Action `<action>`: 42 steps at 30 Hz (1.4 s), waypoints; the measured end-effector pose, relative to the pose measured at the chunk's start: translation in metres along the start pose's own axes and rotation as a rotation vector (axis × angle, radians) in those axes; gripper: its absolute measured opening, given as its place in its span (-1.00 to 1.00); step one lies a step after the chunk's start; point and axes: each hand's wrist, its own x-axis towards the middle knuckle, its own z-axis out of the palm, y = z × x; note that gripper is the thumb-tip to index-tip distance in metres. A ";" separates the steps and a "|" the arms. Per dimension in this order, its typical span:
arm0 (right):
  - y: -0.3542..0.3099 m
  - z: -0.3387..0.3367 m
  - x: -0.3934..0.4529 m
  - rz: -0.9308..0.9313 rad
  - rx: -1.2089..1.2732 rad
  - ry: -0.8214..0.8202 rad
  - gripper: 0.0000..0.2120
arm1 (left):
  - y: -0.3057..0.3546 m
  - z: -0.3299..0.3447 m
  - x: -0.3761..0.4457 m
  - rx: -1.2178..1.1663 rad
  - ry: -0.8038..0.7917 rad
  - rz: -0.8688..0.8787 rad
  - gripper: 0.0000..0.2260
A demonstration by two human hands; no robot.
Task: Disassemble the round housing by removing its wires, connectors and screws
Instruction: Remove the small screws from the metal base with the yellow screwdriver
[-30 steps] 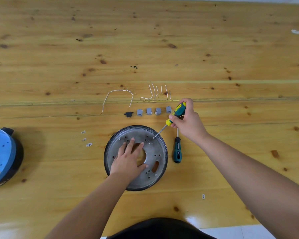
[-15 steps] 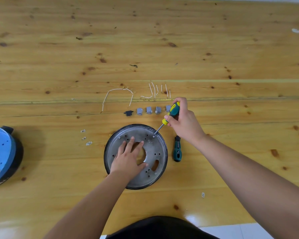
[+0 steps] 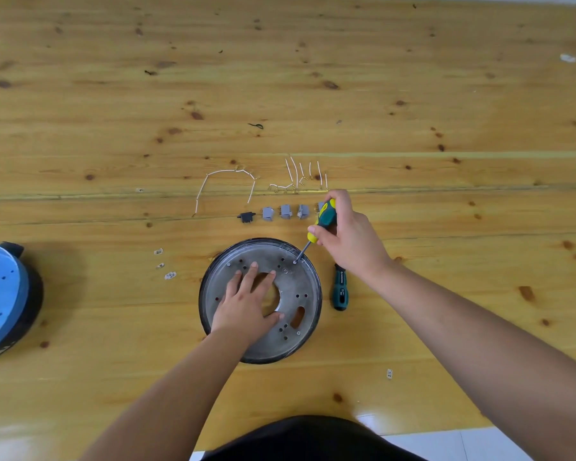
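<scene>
At the table's (image 3: 413,94) nine o'clock edge sits a blue-topped round part (image 3: 0,294), well apart from the work. Moving right, three small white scraps (image 3: 165,265) lie near the round housing's ten o'clock side. Beyond the housing, at its twelve o'clock, white wires (image 3: 226,184) are laid out in a loose row, and just nearer sit a black connector (image 3: 245,216) and grey connectors (image 3: 286,211) side by side; these look already removed.

The round housing (image 3: 296,327) lies flat at the table's six o'clock, directly in front of the person. The left hand (image 3: 246,304) rests flat on its plate with fingers spread straight, pressing it steady and grasping nothing. At the housing's one o'clock the tip of a screwdriver (image 3: 320,224) stands on a screw (image 3: 294,262); the right hand (image 3: 350,237) is curled round its green and yellow handle. A second screwdriver (image 3: 340,287) lies just beside the housing at three o'clock.

Wires and connectors seem done. Screw removal is under way, and at least a few small screw heads appear to remain on the plate, though many holes look empty.
</scene>
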 end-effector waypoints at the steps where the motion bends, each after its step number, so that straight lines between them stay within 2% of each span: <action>1: -0.002 0.001 0.000 -0.004 -0.004 0.004 -0.58 | 0.000 0.000 0.000 -0.001 0.000 -0.001 -0.19; 7: -0.013 0.002 0.001 0.023 -0.058 -0.012 -0.57 | -0.001 0.002 0.001 -0.007 0.005 -0.003 -0.18; 10: -0.021 0.002 0.004 -0.083 -0.287 0.006 -0.56 | 0.000 0.002 0.001 -0.006 0.002 -0.007 -0.18; 13: -0.031 -0.002 0.008 -0.235 -0.552 0.117 -0.43 | 0.000 0.001 0.000 -0.005 0.003 -0.007 -0.19; 15: -0.038 -0.007 0.010 -0.258 -0.656 0.145 -0.43 | 0.000 0.000 0.000 -0.008 0.000 -0.007 -0.19; 20: -0.043 -0.013 0.019 -0.371 -0.738 -0.132 -0.64 | 0.001 -0.001 0.000 -0.013 -0.003 -0.007 -0.19; 28: -0.058 -0.041 0.032 -0.643 -0.764 -0.580 -0.69 | 0.000 0.000 0.000 -0.023 0.006 -0.001 -0.19; 30: -0.063 -0.043 0.031 -0.598 -0.732 -0.600 -0.67 | 0.000 0.000 0.000 -0.022 0.008 -0.003 -0.19; 31: -0.066 -0.041 0.028 -0.529 -0.707 -0.559 -0.64 | 0.000 0.000 0.000 -0.021 0.008 -0.005 -0.19; 34: -0.074 -0.023 0.019 -0.285 -0.764 -0.274 -0.51 | 0.000 0.001 0.000 -0.024 0.003 -0.010 -0.19; 36: -0.081 -0.013 0.019 -0.206 -0.877 -0.164 -0.49 | 0.000 0.001 0.000 -0.024 -0.002 -0.014 -0.19; 38: -0.085 -0.011 0.020 -0.202 -0.864 -0.237 -0.54 | 0.000 0.001 0.000 -0.025 -0.004 -0.015 -0.19; 40: -0.090 -0.015 0.022 -0.279 -0.794 -0.427 -0.61 | 0.000 0.000 0.000 -0.024 -0.002 -0.013 -0.19; 42: -0.093 -0.023 0.024 -0.400 -0.805 -0.583 -0.77 | 0.001 0.000 0.000 -0.026 0.000 -0.011 -0.19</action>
